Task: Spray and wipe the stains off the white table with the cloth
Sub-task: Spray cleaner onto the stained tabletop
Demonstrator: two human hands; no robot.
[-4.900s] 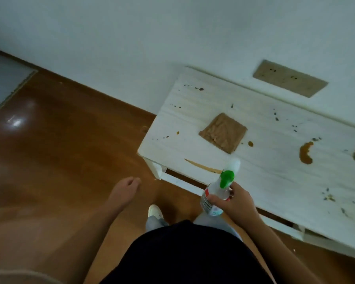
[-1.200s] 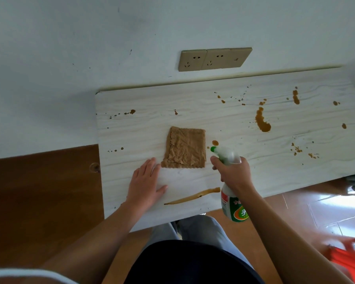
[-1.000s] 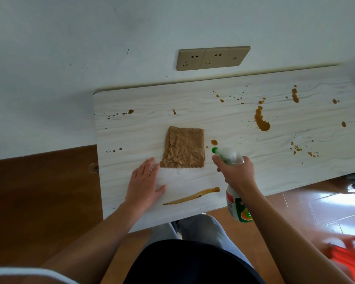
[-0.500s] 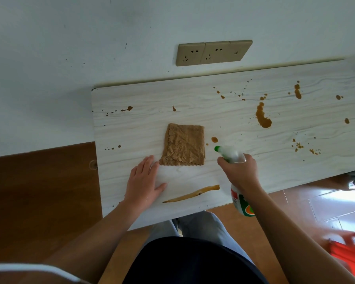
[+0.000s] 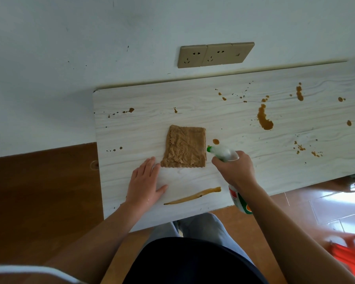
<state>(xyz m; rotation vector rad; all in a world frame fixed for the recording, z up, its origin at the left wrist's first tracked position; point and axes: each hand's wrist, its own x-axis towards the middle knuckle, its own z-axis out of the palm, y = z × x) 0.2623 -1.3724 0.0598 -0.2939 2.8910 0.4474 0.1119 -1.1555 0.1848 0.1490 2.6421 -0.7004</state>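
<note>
In the head view, the white table (image 5: pixel 131 128) runs across the middle of the frame against a pale wall, under a beige socket plate (image 5: pixel 215 54). The brown cloth (image 5: pixel 183 147) lies flat at the table's centre left, held by neither hand. The left hand (image 5: pixel 145 184) rests palm down on the tabletop, fingers straight and holding nothing, its fingertips just beside the cloth's lower left corner. The right hand (image 5: pixel 236 171) grips the spray bottle (image 5: pixel 223 153), fingers curled round its neck, the green nozzle pointing left just beside the cloth's right edge. A long brown streak (image 5: pixel 193 196) lies between the two hands near the table's lower edge. A large blotch (image 5: pixel 263 119) and scattered brown spots mark the right half.
</note>
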